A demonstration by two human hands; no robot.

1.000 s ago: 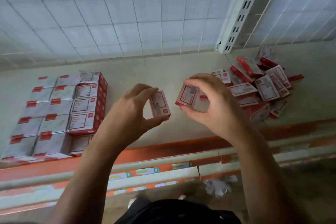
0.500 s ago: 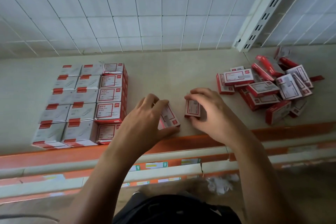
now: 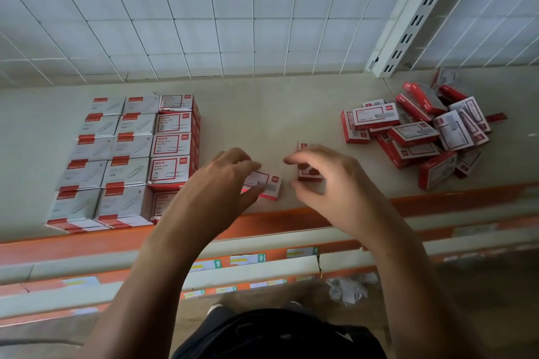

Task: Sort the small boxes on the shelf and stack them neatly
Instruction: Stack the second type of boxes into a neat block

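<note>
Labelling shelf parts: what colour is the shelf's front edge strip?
The front edge strip is orange. It shows best in the head view, left of the arms.

Shelf (image 3: 262, 119): left hand (image 3: 221, 186) pinches small box (image 3: 268, 183); right hand (image 3: 335, 183) arched over second box (image 3: 309, 175); stacked boxes (image 3: 128, 154) left, loose pile (image 3: 420, 137) right.

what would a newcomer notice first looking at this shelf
Two hands at the front of the shelf: the left hand grips a small box, the right hand curls over a second box. Left of them stands a neat block of boxes; to the right lies a jumbled heap.
</note>
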